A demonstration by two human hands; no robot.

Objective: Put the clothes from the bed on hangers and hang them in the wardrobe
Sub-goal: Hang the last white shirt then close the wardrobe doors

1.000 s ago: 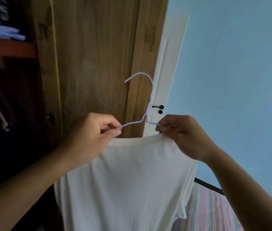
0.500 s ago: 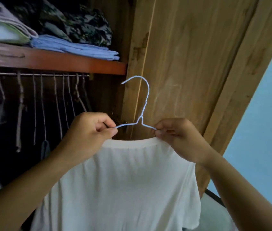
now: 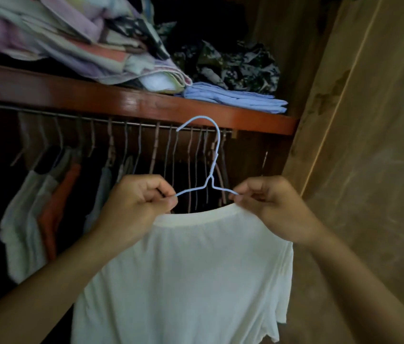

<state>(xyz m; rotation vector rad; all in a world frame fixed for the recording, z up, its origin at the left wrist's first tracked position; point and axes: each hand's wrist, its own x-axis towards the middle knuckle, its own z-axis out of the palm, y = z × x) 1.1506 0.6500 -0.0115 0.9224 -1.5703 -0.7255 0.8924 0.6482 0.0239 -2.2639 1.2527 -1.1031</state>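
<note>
Swung left to face the wardrobe rail [image 3: 47, 114], both the left hand [image 3: 135, 203] and right hand [image 3: 269, 206] pinch the blue hanger [image 3: 214, 155] carrying the white shirt [image 3: 196, 269] just below it; lift its hook cleanly over a free gap.

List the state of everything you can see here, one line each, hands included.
left hand: pinching the hanger's left shoulder
right hand: pinching the hanger's right shoulder
blue wire hanger: upright, held up, not yet hooked on
white T-shirt: on the hanger, hanging down
wardrobe rail: crowded with hangers and clothes
shelf: piled with folded clothes
wardrobe door: open
</note>
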